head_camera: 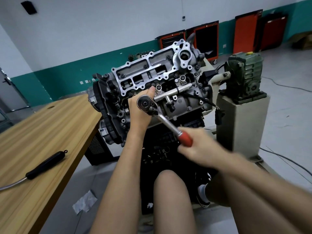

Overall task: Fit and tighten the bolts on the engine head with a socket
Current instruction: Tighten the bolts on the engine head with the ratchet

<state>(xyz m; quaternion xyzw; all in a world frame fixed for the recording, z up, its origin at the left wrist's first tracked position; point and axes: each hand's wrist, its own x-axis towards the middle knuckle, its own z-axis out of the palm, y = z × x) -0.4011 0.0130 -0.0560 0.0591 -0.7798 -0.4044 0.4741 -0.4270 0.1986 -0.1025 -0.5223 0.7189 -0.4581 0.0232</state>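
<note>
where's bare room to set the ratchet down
Wooden table: bare wood between the black-handled tool and the engine, also nearer than that tool. Crowded: the engine face around the left hand and ratchet, and the dark parts area under it.

Engine head (152,76): bare grey aluminium, tilted up, cam carrier frame exposed.
Bolts (122,75): dark hex heads seated around the frame.
Ratchet wrench (168,123): chrome, red grip, round head at the engine's near edge, handle slanting down-right.
</note>
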